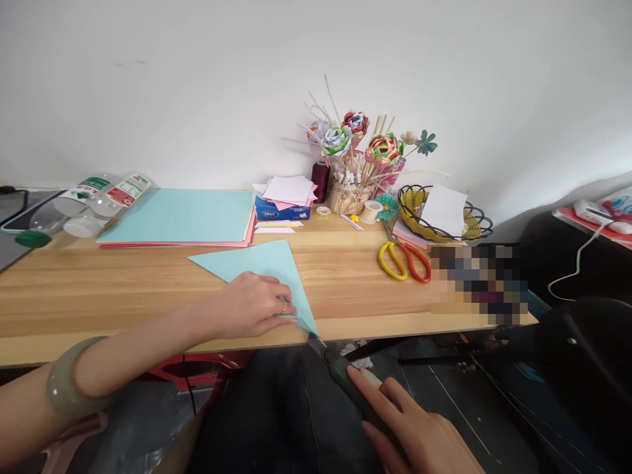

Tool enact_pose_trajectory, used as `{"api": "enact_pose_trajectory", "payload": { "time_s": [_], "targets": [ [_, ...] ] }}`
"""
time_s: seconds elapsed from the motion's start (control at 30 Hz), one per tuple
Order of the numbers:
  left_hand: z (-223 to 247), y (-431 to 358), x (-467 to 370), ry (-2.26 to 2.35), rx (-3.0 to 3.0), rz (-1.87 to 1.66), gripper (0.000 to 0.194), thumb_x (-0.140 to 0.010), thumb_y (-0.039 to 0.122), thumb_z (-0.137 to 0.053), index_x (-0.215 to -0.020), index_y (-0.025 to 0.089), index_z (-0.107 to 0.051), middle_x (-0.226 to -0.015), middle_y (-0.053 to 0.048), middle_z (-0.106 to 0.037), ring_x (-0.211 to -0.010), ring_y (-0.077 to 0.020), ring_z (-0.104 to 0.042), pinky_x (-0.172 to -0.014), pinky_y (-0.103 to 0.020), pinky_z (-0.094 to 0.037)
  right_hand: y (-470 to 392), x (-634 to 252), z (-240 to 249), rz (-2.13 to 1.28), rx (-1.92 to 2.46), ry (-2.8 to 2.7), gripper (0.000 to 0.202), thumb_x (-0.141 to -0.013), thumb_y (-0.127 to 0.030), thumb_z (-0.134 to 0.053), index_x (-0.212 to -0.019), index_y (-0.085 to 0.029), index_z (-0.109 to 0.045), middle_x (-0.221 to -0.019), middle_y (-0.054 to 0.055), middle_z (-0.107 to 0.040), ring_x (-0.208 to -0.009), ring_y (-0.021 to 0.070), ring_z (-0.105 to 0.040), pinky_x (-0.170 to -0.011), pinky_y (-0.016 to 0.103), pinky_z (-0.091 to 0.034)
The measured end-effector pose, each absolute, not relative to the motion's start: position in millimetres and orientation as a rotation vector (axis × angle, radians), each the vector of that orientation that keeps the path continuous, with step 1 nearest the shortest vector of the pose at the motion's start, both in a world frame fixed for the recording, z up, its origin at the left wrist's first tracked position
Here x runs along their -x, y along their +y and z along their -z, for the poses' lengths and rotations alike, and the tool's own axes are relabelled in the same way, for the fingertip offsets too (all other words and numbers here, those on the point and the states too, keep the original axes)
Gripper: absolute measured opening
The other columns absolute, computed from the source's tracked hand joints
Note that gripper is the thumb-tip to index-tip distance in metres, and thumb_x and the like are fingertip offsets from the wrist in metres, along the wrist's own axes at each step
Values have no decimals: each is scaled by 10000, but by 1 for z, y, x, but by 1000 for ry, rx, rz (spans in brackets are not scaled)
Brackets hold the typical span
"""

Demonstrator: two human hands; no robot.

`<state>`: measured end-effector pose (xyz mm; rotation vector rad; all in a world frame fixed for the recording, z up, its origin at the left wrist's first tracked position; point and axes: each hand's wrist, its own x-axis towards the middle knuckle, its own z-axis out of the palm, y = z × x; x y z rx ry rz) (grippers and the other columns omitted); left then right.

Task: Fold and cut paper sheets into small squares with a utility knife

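Two hands, left hand (254,304) pressing triangular blue paper (261,270), right hand (419,431) gripping knife (345,375)

On the wooden desk (148,289), a stack of coloured paper sheets (182,217) lies near the wall. Left of it, some empty plastic bottles (99,197) lie on their side. A blue tissue box (281,210) carries small paper squares (289,189). Beside it stands a cup with paper flowers (353,155) on sticks. A wire basket (444,214) holds a white sheet, and scissors with yellow and red handles (402,260) lie just in front of it.
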<state>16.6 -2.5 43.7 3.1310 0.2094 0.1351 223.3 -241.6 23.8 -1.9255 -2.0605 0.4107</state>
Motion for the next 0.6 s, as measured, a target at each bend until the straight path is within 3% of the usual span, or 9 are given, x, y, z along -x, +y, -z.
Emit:
{"api": "enact_pose_trajectory", "payload": {
  "time_s": [0.17,0.33,0.47,0.53,0.6],
  "targets": [
    [-42,-3,-13,151,-3133,-193,346,-979,367,-360,-974,272,-693,-993,8,-699,-852,-158,-628,-571,-256,-379,-242,-221,-23,-354,1935,-2048,568,-884,-175,-428,-1423,-337,-356,-949,45,-645,-610,140,-658,-503,204,-502],
    [-50,-4,-12,194,-3042,-132,463,-927,560,-378,-902,245,-716,-1025,-8,-692,-861,-173,-626,-585,-264,-404,-243,-219,-20,-315,1934,-2047,564,-882,-190,-438,-1418,-346,-364,-954,44,-656,-583,140,-656,-481,203,-503],
    [-51,-4,-23,460,-2943,-80,557,-995,457,-219,-871,220,-707,-947,-1,-708,-857,-160,-637,-650,-257,-443,-243,-219,-16,-286,1955,-2035,576,-879,-184,-435,-1422,-357,-352,-974,39,-656,-568,136,-654,-466,201,-498],
    [-45,-5,-32,658,-2966,-130,515,-1000,399,-215,-965,195,-687,-989,-32,-704,-946,-190,-624,-744,-287,-472,-244,-219,-13,-263,1959,-2038,584,-873,-182,-444,-1420,-365,-352,-965,33,-657,-544,130,-645,-451,197,-489],
    [-34,-6,-41,871,-3007,-193,470,-985,399,-268,-1168,129,-606,-1187,-111,-638,-1153,-258,-535,-906,-369,-450,-245,-219,-11,-266,1960,-2053,582,-875,-184,-447,-1422,-358,-351,-948,29,-657,-527,123,-637,-447,192,-484]
  ]
}}
